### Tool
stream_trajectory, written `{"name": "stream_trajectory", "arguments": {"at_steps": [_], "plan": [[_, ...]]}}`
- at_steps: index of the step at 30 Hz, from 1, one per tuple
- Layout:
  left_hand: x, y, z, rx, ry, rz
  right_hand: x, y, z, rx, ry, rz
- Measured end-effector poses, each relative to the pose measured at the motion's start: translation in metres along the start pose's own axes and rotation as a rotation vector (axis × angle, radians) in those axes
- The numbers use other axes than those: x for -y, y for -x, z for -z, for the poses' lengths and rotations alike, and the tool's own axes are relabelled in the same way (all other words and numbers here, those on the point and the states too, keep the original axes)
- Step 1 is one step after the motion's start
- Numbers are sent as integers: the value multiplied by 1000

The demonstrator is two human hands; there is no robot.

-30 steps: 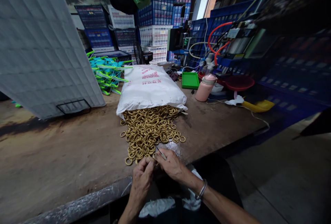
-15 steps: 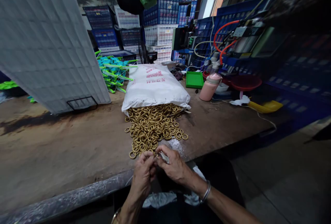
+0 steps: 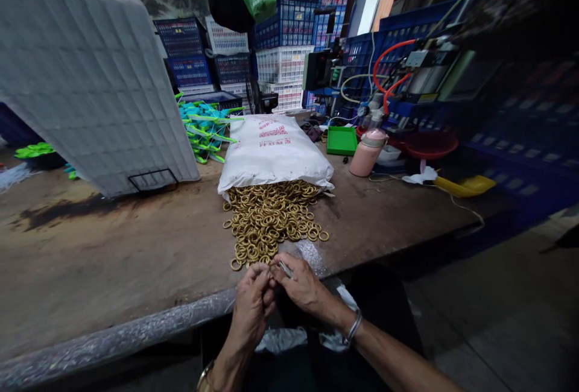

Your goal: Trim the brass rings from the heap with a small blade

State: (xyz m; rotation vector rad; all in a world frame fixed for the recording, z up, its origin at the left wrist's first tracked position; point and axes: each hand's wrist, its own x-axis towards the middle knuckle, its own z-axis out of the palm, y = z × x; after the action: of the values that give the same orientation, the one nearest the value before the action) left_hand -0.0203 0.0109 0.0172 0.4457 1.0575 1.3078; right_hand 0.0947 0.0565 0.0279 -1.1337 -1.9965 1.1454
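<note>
A heap of brass rings (image 3: 269, 223) spills from the open mouth of a white sack (image 3: 274, 151) lying on the worn wooden bench (image 3: 113, 259). At the near end of the heap, both my hands meet at the bench's front edge. My left hand (image 3: 253, 304) is closed, its fingertips pinched on a brass ring. My right hand (image 3: 303, 286) is closed on a small thin metal tool (image 3: 284, 269) whose tip points at the ring between my fingers. A metal bangle sits on my right wrist.
A large grey grid tray (image 3: 90, 84) leans at the left. Behind the sack lie teal and green plastic parts (image 3: 203, 126); a green box (image 3: 341, 140), a pink bottle (image 3: 367, 154), a red bowl (image 3: 427, 145) and a yellow scoop (image 3: 465, 186) are at the right. Stacked crates fill the back.
My hands have stayed together at the bench edge, working the ring with small finger movements. The view has drifted slightly, showing more of the left side.
</note>
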Motion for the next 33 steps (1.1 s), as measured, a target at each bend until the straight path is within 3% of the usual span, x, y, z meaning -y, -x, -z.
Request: {"name": "stream_trajectory", "arguments": {"at_steps": [10,18,23,27,33], "plan": [[-2,-12,3,44,-251,-111,-8,-12,1,-7,-33,-93],[-8,-15,4,202,-78,3,-4,-22,7,5,-67,-157],[-8,-20,2,149,-11,-11,-14,-23,6,-68,134,-116],[-5,-23,0,144,-2,-25,-25,-17,2,24,358,21],[-5,-21,-3,77,-74,-41,-25,-13,3,74,558,0]]}}
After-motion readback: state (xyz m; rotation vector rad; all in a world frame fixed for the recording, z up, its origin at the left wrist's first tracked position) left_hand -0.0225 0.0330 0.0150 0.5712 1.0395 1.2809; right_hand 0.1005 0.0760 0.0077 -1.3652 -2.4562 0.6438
